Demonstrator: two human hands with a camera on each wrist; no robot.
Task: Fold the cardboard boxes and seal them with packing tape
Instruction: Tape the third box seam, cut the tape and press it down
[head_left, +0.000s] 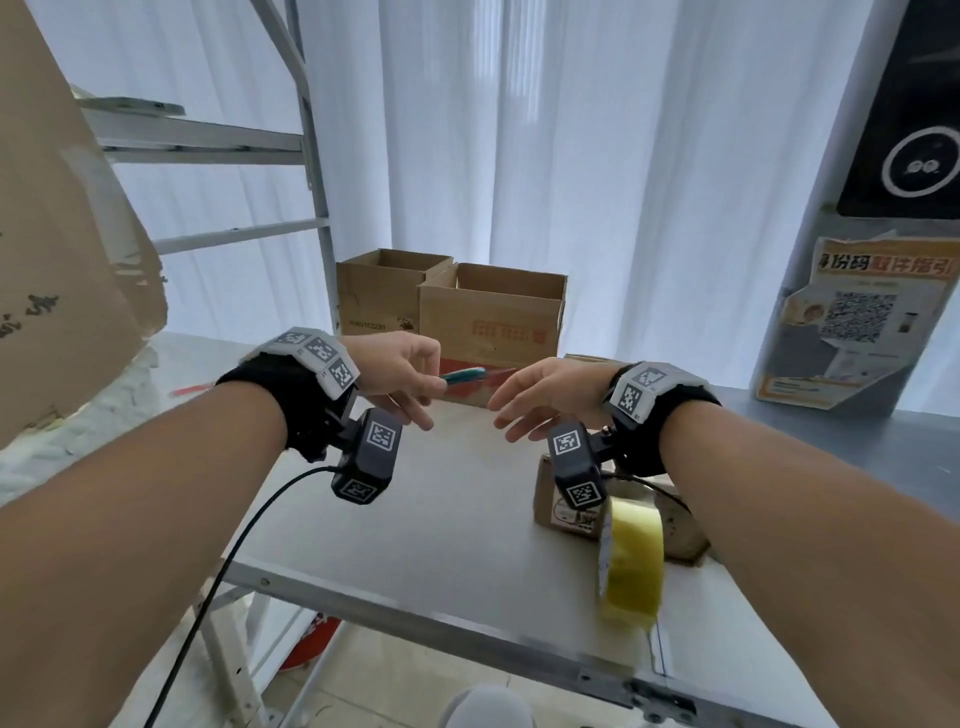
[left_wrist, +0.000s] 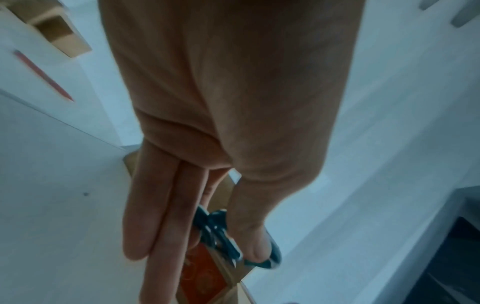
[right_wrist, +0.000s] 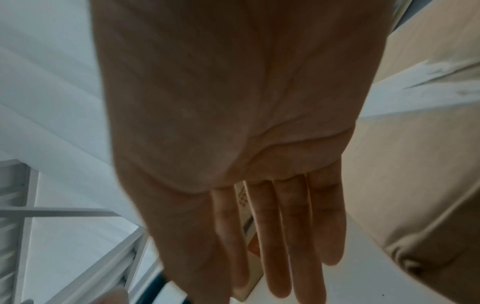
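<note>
My left hand holds teal-handled scissors above the white table, blades pointing right; the left wrist view shows the thumb through a handle of the scissors. My right hand hovers just right of the blades, empty, with its fingers straight. A blurred yellow roll of packing tape sits below my right forearm; I cannot tell if it hangs or stands. Two open cardboard boxes stand at the table's back. A small closed box lies under my right wrist.
A large sheet of cardboard leans at the left, with a metal ladder behind it. A red pencil lies on the left surface. White curtains hang behind. A poster with a QR code is at the right.
</note>
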